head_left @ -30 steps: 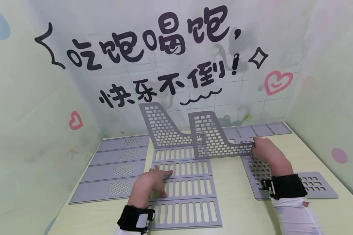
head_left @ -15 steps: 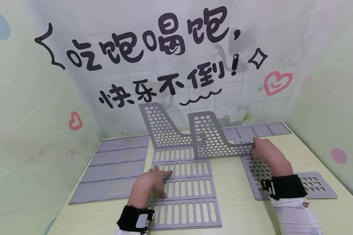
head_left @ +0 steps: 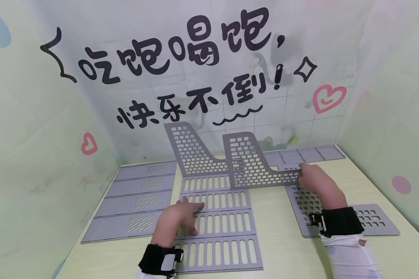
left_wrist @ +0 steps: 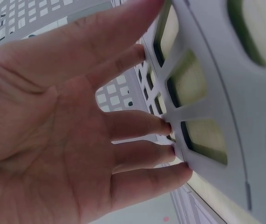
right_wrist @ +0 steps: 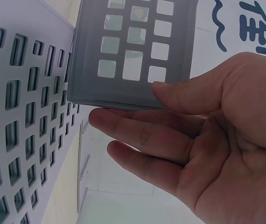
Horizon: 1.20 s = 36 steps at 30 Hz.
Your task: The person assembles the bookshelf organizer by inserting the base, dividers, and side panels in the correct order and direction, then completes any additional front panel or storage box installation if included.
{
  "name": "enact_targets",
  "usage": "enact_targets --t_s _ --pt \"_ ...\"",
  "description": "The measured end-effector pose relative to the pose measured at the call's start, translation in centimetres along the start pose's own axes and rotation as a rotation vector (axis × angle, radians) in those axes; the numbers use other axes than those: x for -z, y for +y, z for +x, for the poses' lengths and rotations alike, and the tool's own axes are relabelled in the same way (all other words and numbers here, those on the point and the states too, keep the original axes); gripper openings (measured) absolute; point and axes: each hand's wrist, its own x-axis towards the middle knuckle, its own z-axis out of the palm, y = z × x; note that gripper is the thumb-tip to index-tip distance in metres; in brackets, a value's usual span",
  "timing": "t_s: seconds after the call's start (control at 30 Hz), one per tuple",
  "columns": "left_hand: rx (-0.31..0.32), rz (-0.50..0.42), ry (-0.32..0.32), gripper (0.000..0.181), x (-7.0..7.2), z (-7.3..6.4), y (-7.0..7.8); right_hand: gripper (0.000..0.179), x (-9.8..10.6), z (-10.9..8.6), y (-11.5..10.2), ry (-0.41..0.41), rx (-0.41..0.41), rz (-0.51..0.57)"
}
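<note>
My right hand [head_left: 321, 184] pinches the low front end of an upright grey side panel [head_left: 246, 166] cut with a brick-pattern grid. In the right wrist view, the thumb lies on the panel's face and the fingers extend along its other side. My left hand [head_left: 181, 215] rests with spread, extended fingers on a flat grey slotted panel [head_left: 227, 238], fingertips at its slots in the left wrist view. Behind and to the left, a matching side panel [head_left: 192, 153] stands upright at the slotted panel's far end. Both side panels are tall on the left and step down to the right.
At the left lies a folding-line panel [head_left: 115, 205] with hatched vents. Two brick-grid panels lie under and beside the right forearm, one nearer [head_left: 302, 209] and one farther right [head_left: 387, 228]. A narrow scored strip [head_left: 310, 155] lies by the printed back curtain [head_left: 209, 85].
</note>
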Motion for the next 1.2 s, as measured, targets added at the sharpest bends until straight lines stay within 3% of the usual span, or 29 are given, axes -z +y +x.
enact_targets --t_s 0.23,0.97,1.2 --pt "0.005 0.003 -0.007 0.091 0.0 0.0 0.1 0.048 0.0 0.3 -0.1 -0.003 -0.009 0.007" --pt "0.015 0.003 -0.007 0.091 0.0 0.0 0.2 0.054 -2.1 1.3 -3.2 -0.021 0.092 0.026" --pt "0.019 -0.001 -0.008 0.092 -0.1 0.0 0.2 0.064 -3.2 1.4 -4.4 -0.081 0.074 0.096"
